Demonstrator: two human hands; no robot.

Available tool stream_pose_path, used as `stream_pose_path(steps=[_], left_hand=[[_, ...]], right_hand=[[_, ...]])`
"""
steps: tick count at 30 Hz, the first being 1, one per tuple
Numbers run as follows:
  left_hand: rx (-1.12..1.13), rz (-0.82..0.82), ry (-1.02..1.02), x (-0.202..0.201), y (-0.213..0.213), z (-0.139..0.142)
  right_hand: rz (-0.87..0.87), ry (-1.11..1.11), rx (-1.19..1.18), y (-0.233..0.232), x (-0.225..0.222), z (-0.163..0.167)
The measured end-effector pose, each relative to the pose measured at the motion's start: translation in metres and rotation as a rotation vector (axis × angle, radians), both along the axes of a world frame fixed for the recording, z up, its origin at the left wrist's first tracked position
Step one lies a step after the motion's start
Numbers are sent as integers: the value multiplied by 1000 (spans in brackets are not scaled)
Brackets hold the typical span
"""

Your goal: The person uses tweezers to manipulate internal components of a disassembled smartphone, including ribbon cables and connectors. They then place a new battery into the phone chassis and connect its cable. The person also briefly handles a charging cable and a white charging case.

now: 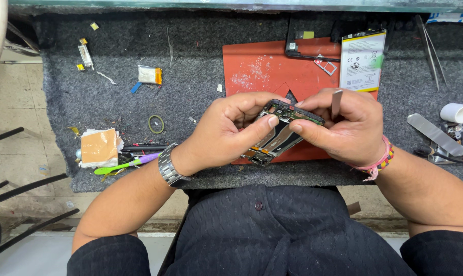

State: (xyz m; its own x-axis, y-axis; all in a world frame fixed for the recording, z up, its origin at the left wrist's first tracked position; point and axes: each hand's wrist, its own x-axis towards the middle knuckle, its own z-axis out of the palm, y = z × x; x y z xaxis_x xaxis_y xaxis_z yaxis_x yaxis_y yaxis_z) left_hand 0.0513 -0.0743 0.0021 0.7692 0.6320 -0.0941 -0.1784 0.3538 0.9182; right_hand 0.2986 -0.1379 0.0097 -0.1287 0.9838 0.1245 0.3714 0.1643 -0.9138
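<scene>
An opened phone frame (280,134), its circuit board exposed, is held tilted above the red mat (262,69). My left hand (226,130) grips the frame's left side, thumb pressing on its middle. My right hand (344,125) holds the frame's upper right end and also pinches a thin flat metal pry tool (336,102) that sticks upward between its fingers. A metal watch is on my left wrist, coloured bands on my right.
A phone battery (363,60) and a black phone part (305,48) lie at the mat's far edge. Tweezers (432,48), a flat metal blade (436,134) and a white cap (456,112) sit right. A toothbrush (126,164), a tan pad (99,147) and a small battery (149,75) lie left on grey felt.
</scene>
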Motion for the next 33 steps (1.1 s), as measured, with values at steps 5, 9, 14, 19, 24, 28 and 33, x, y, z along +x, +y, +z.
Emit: stream_pose_path(steps=[5, 9, 14, 19, 24, 28, 33], left_hand=[[0, -5, -18, 0, -3, 2], [63, 1, 4, -1, -4, 6], [209, 37, 132, -1, -5, 10], [211, 39, 112, -1, -5, 11], [152, 25, 93, -1, -6, 10], [113, 33, 61, -1, -8, 8], [38, 43, 13, 1, -9, 6]], right_hand=[[32, -15, 72, -3, 2, 1], [46, -29, 93, -2, 5, 0], [66, -47, 109, -1, 7, 1], [86, -24, 109, -2, 7, 3], [89, -32, 111, -2, 6, 3], [91, -24, 97, -1, 6, 2], [84, -30, 63, -2, 4, 2]])
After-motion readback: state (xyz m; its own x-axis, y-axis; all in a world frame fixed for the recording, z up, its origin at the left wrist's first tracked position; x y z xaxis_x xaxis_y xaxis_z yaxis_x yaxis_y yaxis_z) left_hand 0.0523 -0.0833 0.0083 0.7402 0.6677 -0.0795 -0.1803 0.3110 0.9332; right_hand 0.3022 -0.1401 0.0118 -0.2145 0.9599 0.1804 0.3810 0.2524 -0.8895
